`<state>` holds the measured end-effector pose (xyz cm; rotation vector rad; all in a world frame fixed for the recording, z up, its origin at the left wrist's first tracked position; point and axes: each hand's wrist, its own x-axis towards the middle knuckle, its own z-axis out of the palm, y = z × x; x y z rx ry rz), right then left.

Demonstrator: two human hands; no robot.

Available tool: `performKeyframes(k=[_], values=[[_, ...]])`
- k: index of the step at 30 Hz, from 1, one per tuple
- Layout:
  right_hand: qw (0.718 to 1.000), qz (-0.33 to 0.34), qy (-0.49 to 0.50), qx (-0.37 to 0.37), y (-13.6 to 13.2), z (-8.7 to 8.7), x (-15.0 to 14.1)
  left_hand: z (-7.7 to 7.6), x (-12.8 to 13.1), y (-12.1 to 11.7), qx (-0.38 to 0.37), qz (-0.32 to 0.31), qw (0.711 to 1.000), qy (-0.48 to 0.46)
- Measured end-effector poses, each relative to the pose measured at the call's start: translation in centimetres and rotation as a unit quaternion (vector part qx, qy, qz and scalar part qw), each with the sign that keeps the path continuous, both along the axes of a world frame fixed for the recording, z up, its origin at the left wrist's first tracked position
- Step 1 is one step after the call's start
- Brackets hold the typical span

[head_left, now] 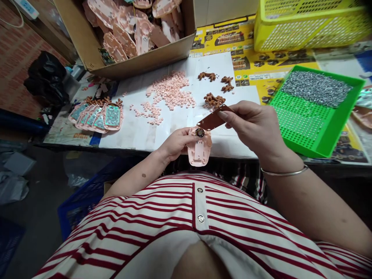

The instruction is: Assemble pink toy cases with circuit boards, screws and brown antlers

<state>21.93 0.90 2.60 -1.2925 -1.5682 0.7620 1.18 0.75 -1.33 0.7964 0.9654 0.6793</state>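
Observation:
My left hand [176, 144] grips a pink plastic shell [200, 149] from its left side, just in front of the table edge. A small dark round part sits at the shell's upper end. My right hand [252, 124] pinches a thin brown circuit board [212, 121] and holds it tilted, its lower tip touching the top of the shell. On the white sheet behind lie a heap of small pink buttons [171, 91] and several brown pieces [214, 100].
A cardboard box [139, 62] of pink shells stands at the back left. A fanned row of assembled pink keypads [97, 116] lies at the left. A green tray [316, 128] holding screws sits at the right, a yellow basket [310, 23] behind it.

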Motion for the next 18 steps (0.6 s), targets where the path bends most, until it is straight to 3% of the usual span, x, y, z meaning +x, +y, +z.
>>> performKeyframes(k=[8,14,18], values=[[0.975,0.003,-0.15,0.165,-1.5,-1.2,-0.8,0.2,0.0,0.1,-0.001,-0.01,1.0,-0.003],[0.876,0.03,-0.274,0.396,-3.2,-2.7,-1.3,0.2,0.0,0.0,-0.018,0.014,1.0,0.013],[0.83,0.067,-0.333,0.443,-3.9,-3.3,-1.8,0.1,0.0,0.0,-0.005,0.016,1.0,0.008]])
